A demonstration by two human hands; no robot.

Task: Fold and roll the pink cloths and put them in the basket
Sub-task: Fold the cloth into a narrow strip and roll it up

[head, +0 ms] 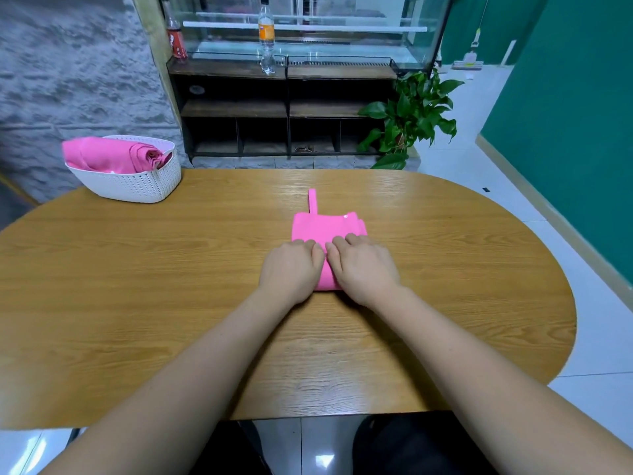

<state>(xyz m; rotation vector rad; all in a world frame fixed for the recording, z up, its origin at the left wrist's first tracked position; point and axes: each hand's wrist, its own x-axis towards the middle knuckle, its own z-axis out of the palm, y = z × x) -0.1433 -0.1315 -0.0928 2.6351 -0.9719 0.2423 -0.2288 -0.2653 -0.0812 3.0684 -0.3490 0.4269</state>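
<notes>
1. your left hand (291, 269) and right hand (363, 269) sit side by side on the near end of the pink cloth (325, 226), mid-desk (171, 269). the fingers (309, 244) on both are curled over the rolled-up part, gripping it.
2. the far half lies flat, with a little loop (312, 200) poking out past the far edge.
3. push harder with one hand and i reckon the roll goes cone-shaped.
4. roll it too loose and it'll probably spring open when you lift it.
5. the basket (147, 190) is well off to your left and already holds rolled cloths (109, 156), so a sloppy drop could catch the rim and unroll.
</notes>
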